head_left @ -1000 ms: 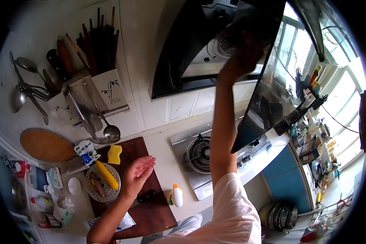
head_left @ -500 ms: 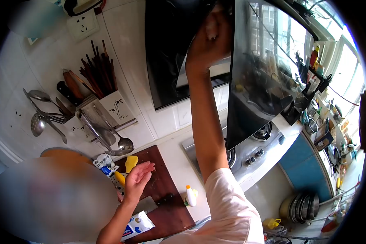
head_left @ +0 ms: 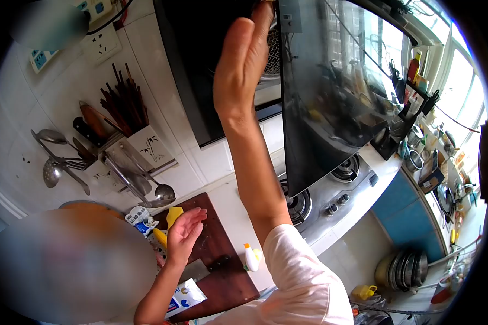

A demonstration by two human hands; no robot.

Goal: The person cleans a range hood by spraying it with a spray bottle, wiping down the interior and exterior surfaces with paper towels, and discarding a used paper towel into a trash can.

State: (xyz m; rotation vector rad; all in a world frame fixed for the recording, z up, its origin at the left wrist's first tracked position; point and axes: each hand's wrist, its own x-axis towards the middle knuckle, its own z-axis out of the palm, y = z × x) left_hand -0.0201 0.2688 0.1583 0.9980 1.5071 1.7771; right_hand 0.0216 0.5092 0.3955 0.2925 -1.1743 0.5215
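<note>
My right hand (head_left: 241,70) is raised in front of the black range hood (head_left: 184,70), beside its glass panel (head_left: 336,97). The thumb shows clearly; the other fingers run up toward the top edge, partly cut off. Whether it touches or holds anything is hidden. Below, my left hand (head_left: 184,235) hovers palm up over the dark red cutting board (head_left: 222,244), fingers extended and nothing in them. Near it are a yellow sponge (head_left: 173,215), a piece of corn (head_left: 160,236), a knife (head_left: 200,269) and a white-and-blue packet (head_left: 187,298).
A gas stove (head_left: 331,200) stands below the hood. A small white bottle (head_left: 251,258) is on the counter. Chopsticks (head_left: 124,103) and ladles (head_left: 162,190) are at the wall rack. Pots (head_left: 404,269) sit low at right. A large blurred area covers the lower left.
My right hand has moved from inside the hood toward the left, and its thumb now shows. The view has shifted, and the lower left became covered by a blur. My left hand stays over the board.
</note>
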